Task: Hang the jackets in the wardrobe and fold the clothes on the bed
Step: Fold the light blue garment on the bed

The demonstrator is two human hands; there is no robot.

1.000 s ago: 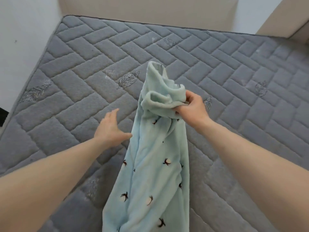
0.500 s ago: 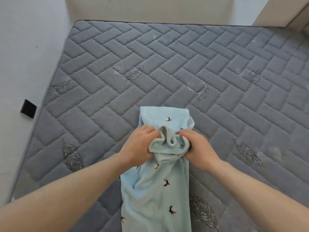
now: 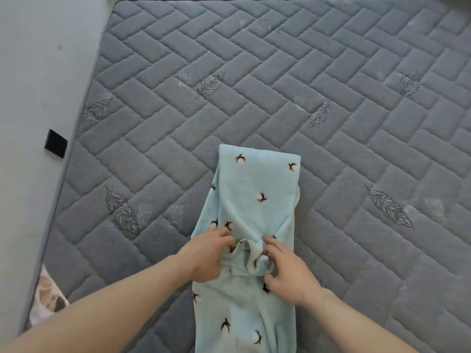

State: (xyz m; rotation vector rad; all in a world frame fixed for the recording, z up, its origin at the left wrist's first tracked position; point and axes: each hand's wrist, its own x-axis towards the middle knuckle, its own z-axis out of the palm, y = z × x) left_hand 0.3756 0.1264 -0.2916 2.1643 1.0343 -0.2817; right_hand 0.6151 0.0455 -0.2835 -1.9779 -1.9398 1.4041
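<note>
A grey quilted mattress (image 3: 280,98) fills most of the view, stitched in a brick pattern with a few embroidered leaves scattered over it. A pale wall (image 3: 38,72) runs along the mattress's left edge, and a small black square (image 3: 55,143) sits on that wall just beside the mattress border. At the mattress's near left corner a bit of patterned fabric (image 3: 47,299) shows in the gap next to the wall.

A light blue fleece garment (image 3: 254,189) printed with small dark and white motifs lies lengthwise on the near middle of the mattress. Its far end lies flat with a straight edge, and its near end runs out of view at the bottom. Partway along, the cloth is gathered into a bunched fold.

The left hand (image 3: 204,258) lies on the left side of that bunch, its fingers curled into the cloth and gripping it. The right hand (image 3: 288,273) holds the right side of the bunch, thumb and fingers bent round the gathered fleece. The two hands are close together, with the bunch between them.
</note>
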